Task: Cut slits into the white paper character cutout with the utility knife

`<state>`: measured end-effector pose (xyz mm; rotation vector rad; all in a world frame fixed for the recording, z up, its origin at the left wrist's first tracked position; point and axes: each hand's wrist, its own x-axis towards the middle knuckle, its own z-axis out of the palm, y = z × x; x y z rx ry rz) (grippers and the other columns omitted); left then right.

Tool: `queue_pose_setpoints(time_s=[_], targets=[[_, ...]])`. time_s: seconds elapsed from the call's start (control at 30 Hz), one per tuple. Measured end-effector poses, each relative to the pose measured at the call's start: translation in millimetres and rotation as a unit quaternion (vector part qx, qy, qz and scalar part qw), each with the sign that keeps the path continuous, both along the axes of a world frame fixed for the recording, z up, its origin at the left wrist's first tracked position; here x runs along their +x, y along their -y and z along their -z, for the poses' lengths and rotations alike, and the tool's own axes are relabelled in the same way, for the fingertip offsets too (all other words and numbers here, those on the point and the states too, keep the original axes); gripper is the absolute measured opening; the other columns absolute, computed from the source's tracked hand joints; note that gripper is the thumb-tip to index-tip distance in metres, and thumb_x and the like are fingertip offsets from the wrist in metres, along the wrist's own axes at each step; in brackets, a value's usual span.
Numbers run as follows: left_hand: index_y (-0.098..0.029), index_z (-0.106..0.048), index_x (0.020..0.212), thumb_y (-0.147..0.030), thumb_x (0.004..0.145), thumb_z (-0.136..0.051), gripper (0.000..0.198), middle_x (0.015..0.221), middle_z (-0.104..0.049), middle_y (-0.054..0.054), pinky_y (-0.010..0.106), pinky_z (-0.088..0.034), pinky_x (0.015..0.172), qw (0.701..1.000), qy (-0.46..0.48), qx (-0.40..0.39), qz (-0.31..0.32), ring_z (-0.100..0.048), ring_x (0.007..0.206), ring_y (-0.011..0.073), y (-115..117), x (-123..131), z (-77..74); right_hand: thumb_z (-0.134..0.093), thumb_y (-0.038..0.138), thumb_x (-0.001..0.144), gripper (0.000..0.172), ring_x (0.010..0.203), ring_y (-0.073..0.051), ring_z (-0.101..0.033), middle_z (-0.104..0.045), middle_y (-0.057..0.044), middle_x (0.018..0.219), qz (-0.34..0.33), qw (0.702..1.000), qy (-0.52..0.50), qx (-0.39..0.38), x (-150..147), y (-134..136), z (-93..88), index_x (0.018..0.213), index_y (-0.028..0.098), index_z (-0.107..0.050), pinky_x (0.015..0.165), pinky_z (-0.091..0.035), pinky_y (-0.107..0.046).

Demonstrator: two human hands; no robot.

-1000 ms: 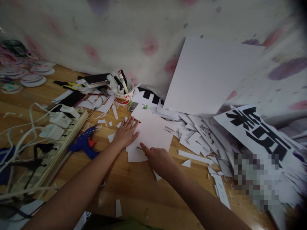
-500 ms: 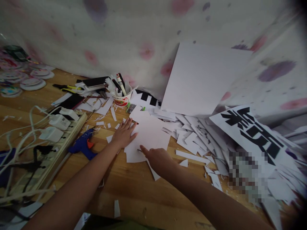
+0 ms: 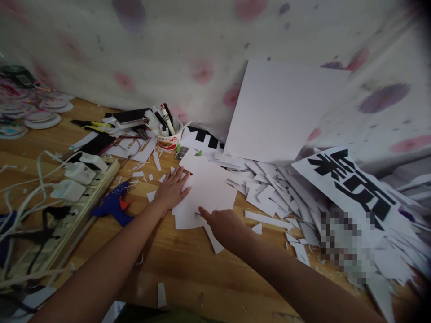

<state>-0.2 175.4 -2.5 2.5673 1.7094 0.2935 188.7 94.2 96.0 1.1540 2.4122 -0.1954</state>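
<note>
Printed cup (image 3: pixel 168 143) of pens (image 3: pixel 167 120) beyond left hand (image 3: pixel 169 192)

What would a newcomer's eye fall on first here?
Probably the large blank white board, leaning against the flowered pale backdrop behind. Next, the white sheet with bold black characters, at right; then, at centre, the left hand on a plain white sheet, the right hand gripping a thin dark tool.

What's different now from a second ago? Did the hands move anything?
The right hand and its thin tool slid slightly rightward and toward the person over the white sheet. Nothing was picked up or let go. The left hand stayed flat on the sheet; the glue gun and cup stayed put.
</note>
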Motion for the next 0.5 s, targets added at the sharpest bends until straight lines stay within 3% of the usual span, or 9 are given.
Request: queue_pose_setpoints(time_s=[0.13,0.23,0.37,0.5], targets=[[-0.014,-0.033,0.135,-0.045,0.088,-0.031,0.057,0.146,-0.022,0.014,0.044,-0.012,0.108,1.0,0.017,0.002,0.0,-0.013,0.135,0.0239,0.1,0.6,0.2,-0.035,0.016,0.088,0.05,0.062,-0.016,-0.062,-0.064,-0.004,0.074,0.034,0.999,-0.028,0.021,16.3,3.0,-2.7,0.138,0.021,-0.027,0.049,-0.035,-0.025],[-0.014,-0.035,0.134,-0.044,0.087,-0.033,0.055,0.146,-0.023,0.014,0.044,-0.013,0.108,0.999,0.042,0.002,-0.004,-0.014,0.135,0.0242,-0.4,0.3,1.7,-0.034,0.026,0.091,0.048,0.072,-0.016,-0.061,-0.062,-0.004,0.085,0.124,0.989,-0.038,0.064,40.4,3.7,0.2,0.138,0.03,-0.024,0.054,-0.036,-0.024],[-0.013,-0.04,0.13,-0.041,0.086,-0.036,0.052,0.142,-0.031,0.015,0.045,-0.017,0.107,0.996,0.086,0.012,-0.001,-0.021,0.133,0.0249,-2.3,-1.9,2.7,-0.035,0.026,0.091,0.048,0.086,-0.021,-0.058,-0.057,-0.008,0.094,0.277,0.952,0.0,0.126,80.8,9.7,20.3,0.138,0.031,-0.027,0.06,-0.038,-0.025],[-0.014,-0.049,0.122,-0.03,0.087,-0.032,0.041,0.131,-0.048,0.013,0.043,-0.019,0.107,0.984,0.163,0.064,0.013,-0.037,0.126,0.0218,-0.1,-4.0,-10.1,-0.034,0.025,0.091,0.046,0.09,-0.024,-0.055,-0.054,-0.011,0.094,0.344,0.924,0.016,0.163,109.2,23.6,46.1,0.137,0.029,-0.032,0.063,-0.04,-0.028]])
